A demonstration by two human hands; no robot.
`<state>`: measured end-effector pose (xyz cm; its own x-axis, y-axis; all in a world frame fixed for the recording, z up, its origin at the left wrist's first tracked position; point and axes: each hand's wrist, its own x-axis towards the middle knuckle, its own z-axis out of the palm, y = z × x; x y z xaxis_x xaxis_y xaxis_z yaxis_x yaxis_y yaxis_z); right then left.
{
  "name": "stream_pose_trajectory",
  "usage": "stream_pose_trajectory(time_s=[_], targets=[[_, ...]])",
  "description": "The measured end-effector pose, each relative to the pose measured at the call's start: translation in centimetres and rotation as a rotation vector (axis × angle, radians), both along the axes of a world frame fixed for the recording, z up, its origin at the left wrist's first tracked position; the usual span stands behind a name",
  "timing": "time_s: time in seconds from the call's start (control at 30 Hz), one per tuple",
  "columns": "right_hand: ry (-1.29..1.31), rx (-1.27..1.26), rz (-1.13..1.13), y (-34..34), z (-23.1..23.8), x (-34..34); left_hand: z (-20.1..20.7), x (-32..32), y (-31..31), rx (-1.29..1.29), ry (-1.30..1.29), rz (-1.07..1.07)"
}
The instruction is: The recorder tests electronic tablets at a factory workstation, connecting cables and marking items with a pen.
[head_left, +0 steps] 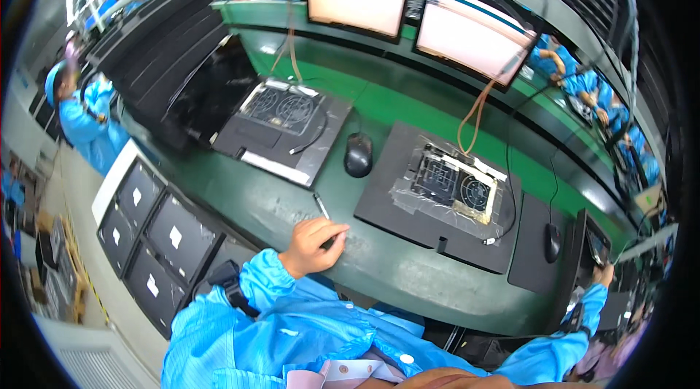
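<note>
Our left hand (315, 242) rests on the green desk (292, 199), fingers curled around a dark pen-like tool (323, 208) whose tip points away from us. Just beyond it sits a black mouse (358, 154), between two opened laptops (436, 196) lying bottom up. Far to the right, our right hand (604, 274) grips the edge of a dark upright device (592, 243) beside a second mouse (553, 242).

Pen (325, 220) half-hidden under left hand (312, 244) (right hand's (602, 274) grip unclear)
</note>
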<state>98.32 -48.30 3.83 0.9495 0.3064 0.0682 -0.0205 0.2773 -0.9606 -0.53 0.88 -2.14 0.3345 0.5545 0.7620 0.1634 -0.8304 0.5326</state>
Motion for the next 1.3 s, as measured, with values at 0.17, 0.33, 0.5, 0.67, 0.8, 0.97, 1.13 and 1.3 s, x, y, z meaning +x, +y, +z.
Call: stream_pose_trajectory(time_s=[0.17, 0.33, 0.5, 0.67, 0.8, 0.97, 1.13, 1.3], targets=[[-0.059, -0.071, -0.257, -0.3, 4.3, -5.2, 3.4, 1.8, -2.4, -0.404, 0.014, -0.168], [-0.162, -0.213, 0.015, 10.9, 16.9, -29.2, 3.6, 2.3, -3.9, -1.007, -0.162, -0.803], [-0.534, -0.490, 0.474, 29.1, 13.8, -60.8, 5.3, 4.5, -6.1, -1.140, -0.493, -1.301], [-0.746, -0.388, 1.297, 43.5, 7.7, -77.9, 5.6, -4.7, -5.6, -1.472, -1.052, -0.696], [-1.625, -0.297, 0.936, 55.4, 4.0, -83.3, 2.1, -15.7, -6.0, -1.296, -0.828, -0.377], [-1.787, -0.405, 0.996, 60.8, -0.4, -83.4, 4.3, -23.8, -8.8, -1.294, -0.257, -0.183], [-1.019, -0.386, 1.481, 54.5, 4.7, -87.5, 4.7, -26.2, -9.1, -1.445, -0.071, -0.114], [-1.371, -0.169, 1.654, 48.8, 8.4, -89.5, 5.6, -25.4, -7.1, -1.425, 0.099, -0.142]])
